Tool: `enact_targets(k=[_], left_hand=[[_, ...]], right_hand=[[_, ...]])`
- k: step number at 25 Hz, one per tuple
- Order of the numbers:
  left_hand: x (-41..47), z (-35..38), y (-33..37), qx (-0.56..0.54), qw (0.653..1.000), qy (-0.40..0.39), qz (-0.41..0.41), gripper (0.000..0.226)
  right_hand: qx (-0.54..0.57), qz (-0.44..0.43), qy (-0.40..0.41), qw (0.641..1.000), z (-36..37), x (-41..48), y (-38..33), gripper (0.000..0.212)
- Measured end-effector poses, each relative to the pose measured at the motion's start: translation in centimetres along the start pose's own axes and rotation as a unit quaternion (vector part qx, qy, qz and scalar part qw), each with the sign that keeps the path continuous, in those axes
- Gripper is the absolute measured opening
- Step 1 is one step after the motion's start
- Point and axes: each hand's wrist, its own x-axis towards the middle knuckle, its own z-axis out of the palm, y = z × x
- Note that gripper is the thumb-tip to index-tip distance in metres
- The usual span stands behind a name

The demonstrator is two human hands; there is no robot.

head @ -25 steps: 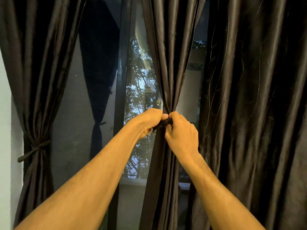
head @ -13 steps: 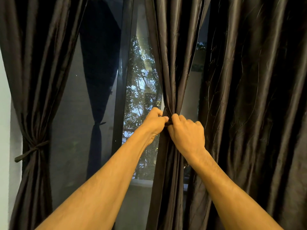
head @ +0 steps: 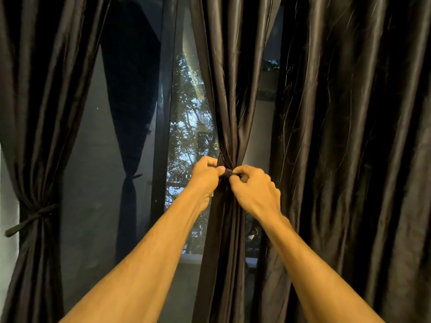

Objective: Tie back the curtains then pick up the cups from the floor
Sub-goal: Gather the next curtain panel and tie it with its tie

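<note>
Mid curtain (head: 231, 89) dark, bunched w/ tie (head: 227, 175); L curtain (head: 35, 159) tied.

Dark vertical metal window-frame post (head: 163, 113) runs 12 to 6, just left of ctr. Smoky grey glass pane (head: 93, 183) at 9. Green leafy trees (head: 189, 127) w/ pale blue sky, ctr. White wall strip (head: 7, 229) far 9. Pale sill (head: 189, 258) approx 6.

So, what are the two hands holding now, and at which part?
Both pinch the dark tie band wrapped round the gathered middle curtain: the left hand its left end, the right hand its right end.
</note>
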Motion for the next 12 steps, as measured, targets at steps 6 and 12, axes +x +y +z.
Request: enact_targets(k=[6, 12], left_hand=[[-0.4, 0.0, -0.6, -0.104, 0.994, -0.031, -0.018, 0.015], [-0.5, -0.8, -1.0, -0.088, 0.994, -0.071, -0.010, 0.014]], right_hand=[[0.233, 0.090, -0.045, 0.967, -0.4, 1.3, 0.1, 0.025], [0.291, 0.073, -0.051, 0.953, -0.2, 2.0, 0.0, 0.012]])
